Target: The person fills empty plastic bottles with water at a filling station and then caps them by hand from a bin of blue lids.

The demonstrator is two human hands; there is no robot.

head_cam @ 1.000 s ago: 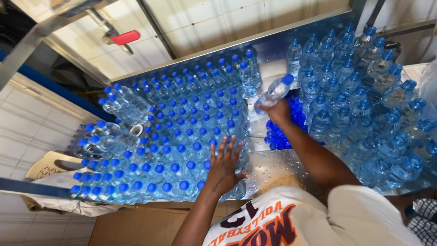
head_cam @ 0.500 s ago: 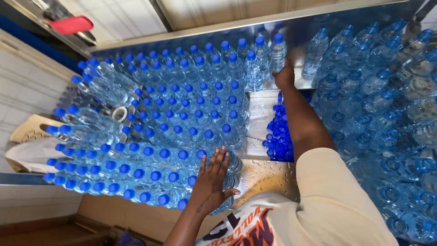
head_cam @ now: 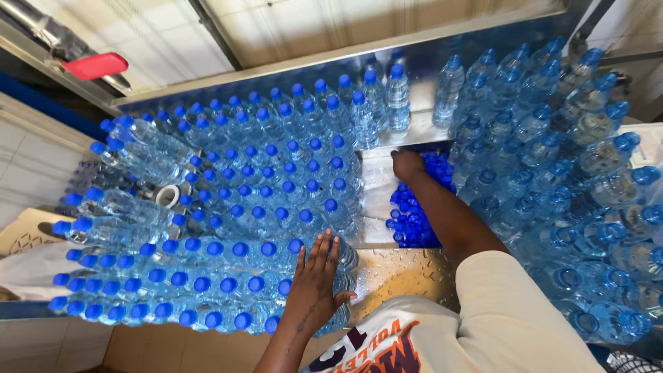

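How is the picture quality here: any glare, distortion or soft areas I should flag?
Head view: even daylight, no hard shadows; glare on the wet metal table near the left hand; wide-angle bending at the edges, so the uncapped bottles on the right lean outward; centre sharp, including the right hand in the loose caps; corners slightly soft.

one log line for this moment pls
left hand: flat on capped bottles | right hand: in loose blue caps | uncapped bottles: right side
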